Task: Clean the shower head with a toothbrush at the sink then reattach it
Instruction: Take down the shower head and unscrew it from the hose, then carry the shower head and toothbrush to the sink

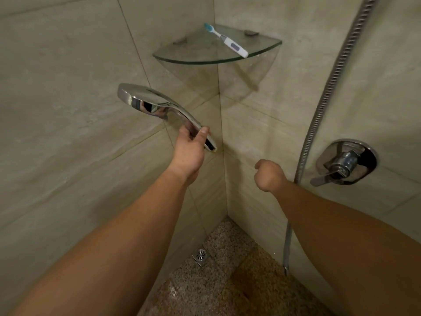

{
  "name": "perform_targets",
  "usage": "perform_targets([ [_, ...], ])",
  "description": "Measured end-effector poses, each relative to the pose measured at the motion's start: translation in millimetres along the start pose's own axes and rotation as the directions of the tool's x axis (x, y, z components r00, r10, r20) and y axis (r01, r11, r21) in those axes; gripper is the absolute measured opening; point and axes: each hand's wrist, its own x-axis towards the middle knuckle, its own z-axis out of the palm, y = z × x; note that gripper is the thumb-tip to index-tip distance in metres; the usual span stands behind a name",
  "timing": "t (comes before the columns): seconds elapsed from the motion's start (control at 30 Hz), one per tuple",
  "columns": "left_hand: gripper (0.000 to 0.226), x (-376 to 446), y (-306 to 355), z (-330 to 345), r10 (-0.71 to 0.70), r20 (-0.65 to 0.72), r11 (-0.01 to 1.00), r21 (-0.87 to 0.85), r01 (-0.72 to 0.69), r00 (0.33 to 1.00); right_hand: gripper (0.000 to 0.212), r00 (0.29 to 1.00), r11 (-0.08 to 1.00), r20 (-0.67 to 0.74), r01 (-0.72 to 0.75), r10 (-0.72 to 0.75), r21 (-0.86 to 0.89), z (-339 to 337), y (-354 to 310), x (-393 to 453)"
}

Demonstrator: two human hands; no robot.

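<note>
**Shower head off the hose, brush not yet fetched**

A tiled shower corner in beige stone, with a speckled floor and a small square drain [200,257] below. A glass corner shelf [182,56] is fixed high in the angle of the two walls, and the toothbrush [227,41] lies on it, bristles toward the wall, handle end at the front rim.

The left hand [190,149] grips the chrome shower head [157,106] by the lower part of its handle, fingers curled round it, the spray end up and to the left, well clear of the wall. The handle's open end shows no hose on it. The metal hose [328,92] hangs down the right wall, past the mixer valve [346,162].

The right hand [268,174] is curled in a loose fist and holds nothing; it hangs between the shower head and the hose, touching neither.

By the look of it, the head is detached and cleaning has not begun. No sink is in view. The next move likely calls for the free right hand to reach up to the shelf and pinch the toothbrush by its handle, then for both things to be carried to the sink. The chrome handle may be slippery, so the left hand needs a firm hold
</note>
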Motion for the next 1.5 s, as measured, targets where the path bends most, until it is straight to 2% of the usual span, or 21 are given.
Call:
perform_targets([
  [0.1,0.016,-2.3,5.0,-2.2,0.005,0.006,1.0,-0.024,-0.004,1.0,0.038,0.998,0.992,-0.068,0.0,0.009,0.128,-13.1,-17.0,-6.6],
  [0.2,0.011,-3.4,15.3,-2.9,0.016,0.032,0.999,-0.033,-0.015,0.999,0.04,0.977,0.96,-0.205,0.0,0.059,0.279,-39.5,-38.2,-12.8],
  [0.3,0.01,-4.2,27.9,-3.9,0.005,0.075,0.999,-0.047,-0.002,0.997,0.037,0.938,0.941,-0.339,0.048,0.073,0.336,-73.4,-63.1,-21.4],
  [0.5,0.006,-15.4,70.4,3.5,-0.096,0.157,0.976,-0.18,0.124,0.983,0.032,0.802,0.913,-0.595,0.276,-0.047,0.3,-133.7,-116.1,-54.6],
  [0.57,0.004,-16.7,87.4,4.8,-0.117,0.156,0.967,-0.208,0.148,0.981,0.026,0.731,0.904,-0.674,0.352,-0.104,0.242,-149.8,-129.8,-61.2],
  [0.67,0.015,-15.7,109.9,3.4,-0.157,0.148,0.949,-0.25,0.19,0.977,0.022,0.652,0.91,-0.735,0.398,-0.188,0.12,-175.4,-146.8,-60.5],
  [0.73,0.015,-16.8,121.1,1.7,-0.18,0.145,0.935,-0.283,0.215,0.973,0.027,0.663,0.925,-0.717,0.375,-0.216,0.067,-191.4,-158.7,-52.6],
  [0.83,0.01,-18.8,129.9,-1.4,-0.211,0.145,0.915,-0.318,0.247,0.967,0.036,0.752,0.968,-0.63,0.249,-0.194,-0.001,-206.7,-172.6,-31.4],
  [0.93,0.008,-21.9,132.1,-8.1,-0.229,0.156,0.906,-0.326,0.269,0.961,0.036,0.813,0.989,-0.562,0.132,-0.149,-0.071,-211.9,-183.5,-12.8],
  [1.07,0.012,-27.9,135.1,-18.0,-0.24,0.177,0.897,-0.335,0.288,0.954,0.035,0.839,0.996,-0.54,0.033,-0.07,-0.079,-217.8,-195.2,0.9],
  [1.23,0.008,-38.0,140.1,-35.8,-0.235,0.198,0.894,-0.341,0.292,0.952,0.024,0.857,0.992,-0.51,0.01,-0.075,-0.13,-220.6,-199.5,7.4],
  [1.37,0.019,-46.5,139.7,-48.5,-0.212,0.19,0.903,-0.336,0.266,0.959,0.021,0.875,0.986,-0.479,-0.005,-0.075,-0.164,-224.6,-199.1,-4.7],
  [1.5,0.015,-63.0,137.4,-67.0,-0.193,0.173,0.928,-0.289,0.237,0.966,0.022,0.872,0.997,-0.483,0.072,-0.074,-0.022,-223.5,-206.6,-36.4],
])
